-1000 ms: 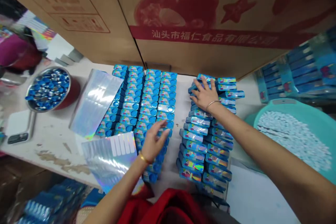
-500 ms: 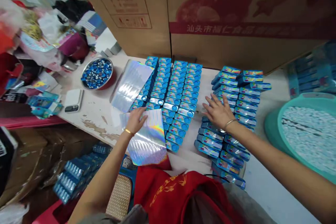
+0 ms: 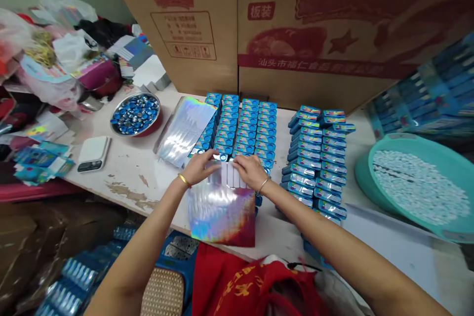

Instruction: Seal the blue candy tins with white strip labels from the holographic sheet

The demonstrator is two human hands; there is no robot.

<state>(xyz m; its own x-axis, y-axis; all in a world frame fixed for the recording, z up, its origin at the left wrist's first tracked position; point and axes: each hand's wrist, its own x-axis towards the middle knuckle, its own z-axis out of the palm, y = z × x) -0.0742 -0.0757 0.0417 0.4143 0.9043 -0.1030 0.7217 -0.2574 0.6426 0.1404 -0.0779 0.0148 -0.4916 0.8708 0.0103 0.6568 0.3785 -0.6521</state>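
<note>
Silvery sheet (image 3: 222,212): was between both hands, over the near part of the counter (image 3: 124,163), partly covering rows of blue packs (image 3: 246,127).
Right hand (image 3: 251,172): fingers pinched the sheet's far edge.
Left hand (image 3: 199,168): thumb and fingers sat close together at the far-left corner; whether they gripped was unclear.
Feel: probably light, thin, bendable, slick, easily creased.
Best hold: seemed the far edge, pinched gently.

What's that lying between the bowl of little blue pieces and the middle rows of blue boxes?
In the head view, shiny silver sheets lie between the bowl and the blue boxes, partly covering some.
</note>
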